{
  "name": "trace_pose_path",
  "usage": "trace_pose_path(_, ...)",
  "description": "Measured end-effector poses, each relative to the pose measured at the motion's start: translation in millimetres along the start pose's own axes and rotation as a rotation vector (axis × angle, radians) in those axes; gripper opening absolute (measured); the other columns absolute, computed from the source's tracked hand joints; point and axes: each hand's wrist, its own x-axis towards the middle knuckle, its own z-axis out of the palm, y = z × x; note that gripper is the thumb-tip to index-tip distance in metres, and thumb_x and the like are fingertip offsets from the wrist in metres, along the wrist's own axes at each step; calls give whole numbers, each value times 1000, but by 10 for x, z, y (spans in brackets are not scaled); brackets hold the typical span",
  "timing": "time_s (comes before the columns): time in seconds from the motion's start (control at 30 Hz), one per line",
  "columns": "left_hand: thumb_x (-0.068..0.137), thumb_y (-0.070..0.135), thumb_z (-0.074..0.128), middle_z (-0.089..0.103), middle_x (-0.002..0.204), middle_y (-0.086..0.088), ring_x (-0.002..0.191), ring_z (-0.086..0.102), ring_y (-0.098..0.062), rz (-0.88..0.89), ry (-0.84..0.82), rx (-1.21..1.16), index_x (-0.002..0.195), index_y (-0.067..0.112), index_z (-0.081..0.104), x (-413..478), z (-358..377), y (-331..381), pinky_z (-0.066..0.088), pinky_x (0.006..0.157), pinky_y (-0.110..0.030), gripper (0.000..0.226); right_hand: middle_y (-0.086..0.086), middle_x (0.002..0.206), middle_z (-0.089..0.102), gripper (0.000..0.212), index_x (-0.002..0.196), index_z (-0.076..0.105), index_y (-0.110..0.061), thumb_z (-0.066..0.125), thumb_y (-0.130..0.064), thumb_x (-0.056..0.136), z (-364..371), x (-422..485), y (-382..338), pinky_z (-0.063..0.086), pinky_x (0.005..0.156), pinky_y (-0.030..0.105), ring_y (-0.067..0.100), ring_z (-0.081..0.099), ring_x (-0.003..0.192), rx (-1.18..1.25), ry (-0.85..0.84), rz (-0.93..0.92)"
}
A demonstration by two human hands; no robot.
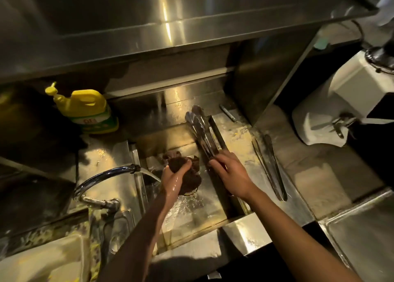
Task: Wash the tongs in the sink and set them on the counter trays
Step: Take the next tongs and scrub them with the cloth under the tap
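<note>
Over the steel sink (191, 222), my right hand (229, 174) grips the handle end of metal tongs (199, 130). Their scalloped tips point away from me, above the sink's far right corner. My wet left hand (173, 178) holds a dark brown scrubbing cloth (187, 170) bunched up just left of the tongs' handle, apart from the tips. Water runs from the curved tap (106, 177) onto my left hand. A second pair of tongs (270, 166) lies flat on the wet counter tray (238, 136) to the right of the sink.
A yellow detergent bottle (87, 108) stands at the back left of the counter. A white machine (345, 102) sits at the right. A steel shelf (170, 30) overhangs the sink. Another steel tray (362, 228) is at the near right.
</note>
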Motion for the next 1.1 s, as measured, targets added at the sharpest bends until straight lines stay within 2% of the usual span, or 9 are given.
trace_pose_path(0.13,88,24,72,74,93,-1,88,71,-21,34,-119,-95,97,27,65,-199,130,301,58,72,-33,11,-14,102,56,27,94,68,-25,49,-42,101,-278,-96,-47,48,86,34,8,54,100,88,81,-7)
trace_pose_path(0.3,88,20,71,76,87,-3,87,71,-25,40,-225,-96,94,23,62,-421,477,646,58,77,-39,12,-5,99,59,22,96,68,-17,51,-30,103,-775,-246,-99,46,85,31,10,56,96,133,201,-38)
trace_pose_path(0.4,87,14,70,78,81,-1,80,73,-22,77,-276,-59,88,19,70,-556,805,768,58,82,-40,6,-2,102,59,24,97,67,-12,50,-28,104,-1122,-380,-85,45,87,29,8,56,97,164,256,-40)
trace_pose_path(0.47,86,9,70,78,76,4,77,73,-19,123,-299,-28,78,24,79,-602,1045,815,56,85,-40,19,-1,106,59,29,100,67,-12,48,-33,104,-1367,-488,-46,47,90,30,9,57,101,188,282,-34)
trace_pose_path(0.57,73,16,81,78,96,-6,94,72,-28,120,-382,-6,95,22,77,-730,1512,838,56,91,-47,23,-4,106,58,28,101,66,-16,46,-37,102,-1777,-705,127,49,89,34,9,58,99,205,368,-30)
trace_pose_path(0.63,74,17,80,78,97,-5,95,73,-26,121,-426,4,103,19,70,-833,1829,835,58,88,-44,30,-4,103,58,25,100,66,-18,48,-35,102,-2008,-850,271,50,87,35,12,59,98,231,435,-32)
trace_pose_path(0.77,83,7,71,78,82,1,75,75,-15,156,-508,44,98,15,71,-1091,2596,757,58,63,-27,17,5,97,58,28,96,67,-5,53,-29,98,-2520,-1234,625,48,86,34,21,60,94,276,569,-16)
trace_pose_path(0.9,83,6,71,76,88,-11,80,73,-26,174,-619,119,90,12,74,-1359,3283,636,59,75,-37,10,7,98,60,29,96,68,-11,57,-38,95,-2993,-1640,995,49,87,43,22,62,93,309,700,74)
trace_pose_path(1.1,86,6,67,76,85,-12,77,73,-24,194,-747,223,97,9,70,-1813,4204,425,60,71,-36,11,-3,107,64,18,93,71,-22,56,-28,101,-3611,-2288,1494,49,89,24,7,63,101,289,792,226)
